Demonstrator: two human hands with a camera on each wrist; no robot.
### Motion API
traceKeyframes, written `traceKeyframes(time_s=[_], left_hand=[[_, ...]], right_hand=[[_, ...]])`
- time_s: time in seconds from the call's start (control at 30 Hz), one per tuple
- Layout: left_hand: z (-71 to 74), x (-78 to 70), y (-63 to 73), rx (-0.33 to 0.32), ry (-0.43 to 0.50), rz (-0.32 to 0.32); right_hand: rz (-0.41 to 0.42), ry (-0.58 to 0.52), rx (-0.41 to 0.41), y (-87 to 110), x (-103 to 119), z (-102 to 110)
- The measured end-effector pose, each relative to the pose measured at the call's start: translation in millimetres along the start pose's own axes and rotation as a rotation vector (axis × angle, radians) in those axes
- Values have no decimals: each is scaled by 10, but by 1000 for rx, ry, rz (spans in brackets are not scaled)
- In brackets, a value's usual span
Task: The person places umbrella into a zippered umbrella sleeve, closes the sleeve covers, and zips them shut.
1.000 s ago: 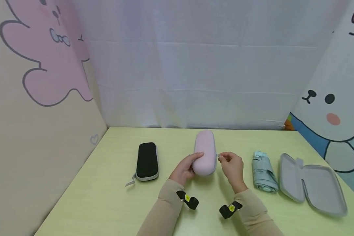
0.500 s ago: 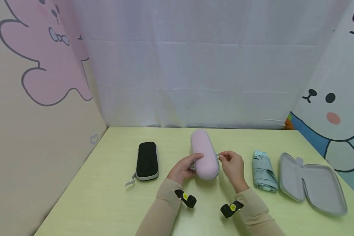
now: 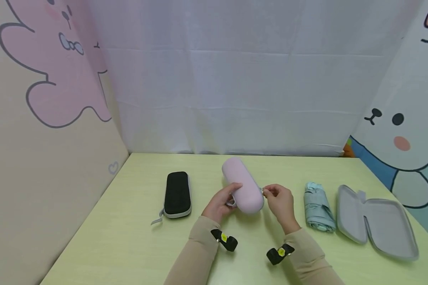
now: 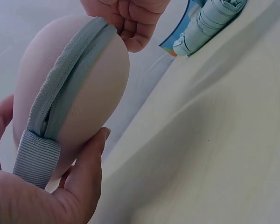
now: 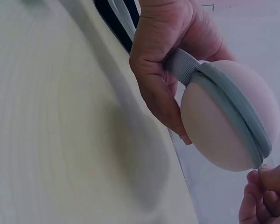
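A pink, rounded zip case (image 3: pixel 240 184) is held up over the table in the head view. My left hand (image 3: pixel 218 204) grips it from the left, thumb on top. Both wrist views show its grey-green zipper (image 4: pixel 67 70) running round the end, with a dark slit between the tapes. A ribbed grey strap loop (image 4: pixel 36 156) sits at the zipper's end by my left palm. At the case's right side, my right hand (image 3: pixel 280 202) pinches the small zipper pull (image 5: pixel 257 169) between thumb and forefinger; most of the pull is hidden by the fingertips.
A black zip case (image 3: pixel 177 194) with a grey edge lies on the pale yellow table (image 3: pixel 128 245) to the left. On the right are a rolled light teal folding umbrella (image 3: pixel 318 208) and a grey hard case (image 3: pixel 393 229) lying open. A white curtain (image 3: pixel 214 99) hangs behind.
The pink case has turned, its far end swinging left, and shifted slightly left in my left hand. My right hand stays at the zipper pull almost in place.
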State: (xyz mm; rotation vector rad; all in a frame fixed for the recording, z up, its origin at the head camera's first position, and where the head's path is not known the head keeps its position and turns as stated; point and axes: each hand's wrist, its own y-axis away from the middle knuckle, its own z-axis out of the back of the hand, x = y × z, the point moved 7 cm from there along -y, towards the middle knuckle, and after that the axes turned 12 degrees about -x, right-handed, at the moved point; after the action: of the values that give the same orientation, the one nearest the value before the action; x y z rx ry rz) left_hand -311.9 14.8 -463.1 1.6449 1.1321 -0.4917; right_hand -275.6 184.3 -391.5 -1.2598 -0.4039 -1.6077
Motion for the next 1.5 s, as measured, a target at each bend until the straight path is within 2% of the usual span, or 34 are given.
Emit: traceKeyframes(time_s=[0.17, 0.4, 0.5, 0.93, 1.23, 1.4, 1.5], left_hand=[[34, -23, -8, -48, 72, 18], [50, -60, -14, -83, 114, -26], [54, -53, -18, -98, 134, -21], [44, -59, -2, -116, 191, -21], [40, -86, -17, -116, 334, -13], [48, -87, -3, -113, 343, -4], [64, -74, 1, -116, 328, 23]], right_hand=[[8, -9, 6, 5, 16, -13], [12, -8, 15, 17, 27, -13], [18, -14, 9, 19, 36, -10], [45, -1, -1, 35, 42, 22], [55, 17, -9, 90, 44, 7], [67, 20, -16, 82, 56, 13], [71, 21, -21, 66, 60, 26]])
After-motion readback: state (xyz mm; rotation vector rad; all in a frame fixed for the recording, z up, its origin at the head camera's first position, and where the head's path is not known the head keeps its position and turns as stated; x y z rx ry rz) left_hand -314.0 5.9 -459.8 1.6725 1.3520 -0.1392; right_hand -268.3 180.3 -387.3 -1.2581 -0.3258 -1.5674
